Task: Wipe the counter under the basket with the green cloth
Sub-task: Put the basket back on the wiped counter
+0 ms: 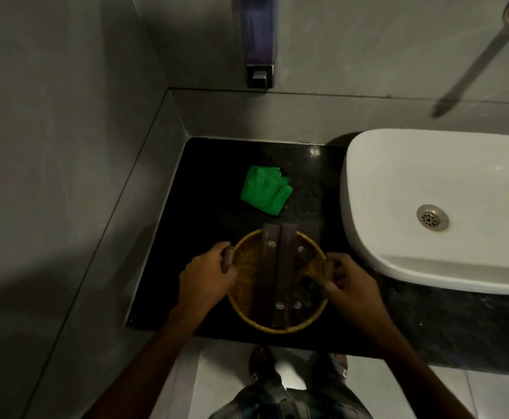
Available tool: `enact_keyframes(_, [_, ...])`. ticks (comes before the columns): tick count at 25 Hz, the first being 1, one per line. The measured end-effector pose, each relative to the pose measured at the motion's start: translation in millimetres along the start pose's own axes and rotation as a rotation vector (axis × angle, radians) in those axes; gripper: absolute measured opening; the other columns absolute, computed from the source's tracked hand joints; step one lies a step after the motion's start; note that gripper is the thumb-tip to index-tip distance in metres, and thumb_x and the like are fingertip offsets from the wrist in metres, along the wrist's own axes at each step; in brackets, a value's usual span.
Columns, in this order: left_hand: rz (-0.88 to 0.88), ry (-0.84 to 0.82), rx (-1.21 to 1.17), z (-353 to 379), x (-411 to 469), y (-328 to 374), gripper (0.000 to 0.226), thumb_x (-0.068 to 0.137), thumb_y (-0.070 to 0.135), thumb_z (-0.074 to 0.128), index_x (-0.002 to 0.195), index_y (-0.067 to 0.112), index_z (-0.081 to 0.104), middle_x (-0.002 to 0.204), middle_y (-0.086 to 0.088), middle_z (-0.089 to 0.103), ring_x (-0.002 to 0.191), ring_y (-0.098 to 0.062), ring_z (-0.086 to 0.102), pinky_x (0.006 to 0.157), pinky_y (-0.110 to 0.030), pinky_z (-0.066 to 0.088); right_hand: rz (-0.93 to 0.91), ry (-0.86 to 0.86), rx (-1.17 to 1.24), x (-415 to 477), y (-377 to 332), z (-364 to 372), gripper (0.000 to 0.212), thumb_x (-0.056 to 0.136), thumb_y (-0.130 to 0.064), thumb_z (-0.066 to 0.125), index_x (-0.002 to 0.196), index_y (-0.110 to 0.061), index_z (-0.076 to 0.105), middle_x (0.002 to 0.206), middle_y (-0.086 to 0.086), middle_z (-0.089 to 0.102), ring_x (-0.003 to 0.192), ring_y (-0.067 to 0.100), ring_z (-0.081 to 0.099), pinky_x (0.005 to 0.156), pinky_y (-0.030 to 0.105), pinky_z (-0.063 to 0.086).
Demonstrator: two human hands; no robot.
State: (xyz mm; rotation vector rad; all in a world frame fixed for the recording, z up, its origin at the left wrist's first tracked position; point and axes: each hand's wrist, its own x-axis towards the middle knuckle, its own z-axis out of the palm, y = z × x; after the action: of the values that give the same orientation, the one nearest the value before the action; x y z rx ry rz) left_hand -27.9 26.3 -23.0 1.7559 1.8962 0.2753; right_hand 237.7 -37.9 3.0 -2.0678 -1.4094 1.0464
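My left hand (207, 275) and right hand (348, 281) each grip a side of the basket (247, 297) near the counter (210, 164) edge, green cloth (264, 193) lying behind; tilting could spill its packets (272, 273).

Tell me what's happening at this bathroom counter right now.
A person has both hands on a round woven basket near the front edge of the black counter: left hand on its left handle, right hand at the right rim. The folded green cloth lies untouched behind it, beside the white sink.
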Motion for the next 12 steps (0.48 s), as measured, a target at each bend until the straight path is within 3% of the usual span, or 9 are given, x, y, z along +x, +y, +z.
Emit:
enact_keyframes(3, [-0.045, 0.052, 0.068, -20.5, 29.6, -28.8, 0.039, 0.085, 0.039, 0.053, 0.124, 0.037, 0.050, 0.108, -0.008, 0.071, 0.099, -0.036, 0.065, 0.083, -0.045, 0.054, -0.098, 0.008, 0.040, 27.3, -31.2, 34.1, 0.042, 0.083, -0.006, 0.065, 0.123, -0.019, 0.059, 0.103, 0.010, 0.066, 0.094, 0.024, 0.066, 0.087, 0.039, 0.054])
enact_keyframes(6, [-0.044, -0.045, 0.123, -29.8, 55.9, -41.5, 0.035, 0.088, 0.037, 0.052, 0.123, 0.029, 0.053, 0.109, -0.013, 0.070, 0.100, -0.037, 0.064, 0.086, -0.047, 0.053, -0.100, -0.012, 0.075, 42.6, -39.0, 47.6, 0.035, 0.088, -0.010, 0.060, 0.123, -0.015, 0.057, 0.104, 0.012, 0.064, 0.096, 0.027, 0.064, 0.086, 0.044, 0.054])
enact_keyframes(10, [0.013, -0.008, 0.051, -35.2, 124.0, 7.7, 0.044, 0.080, 0.044, 0.063, 0.119, 0.024, 0.058, 0.114, -0.005, 0.068, 0.104, -0.028, 0.064, 0.087, -0.042, 0.053, -0.077, 0.027, 0.041, 36.2, -29.4, 30.5, 0.044, 0.091, -0.030, 0.062, 0.133, -0.025, 0.047, 0.108, -0.005, 0.050, 0.100, 0.016, 0.061, 0.090, 0.038, 0.054])
enact_keyframes(12, [0.014, -0.076, -0.001, -21.0, 165.2, 52.5, 0.048, 0.080, 0.045, 0.066, 0.121, 0.021, 0.058, 0.118, -0.007, 0.068, 0.109, -0.031, 0.063, 0.090, -0.041, 0.052, -0.085, 0.092, 0.065, 28.5, -24.4, 14.6, 0.044, 0.088, -0.030, 0.066, 0.129, -0.028, 0.050, 0.110, -0.007, 0.050, 0.099, 0.009, 0.059, 0.090, 0.036, 0.053])
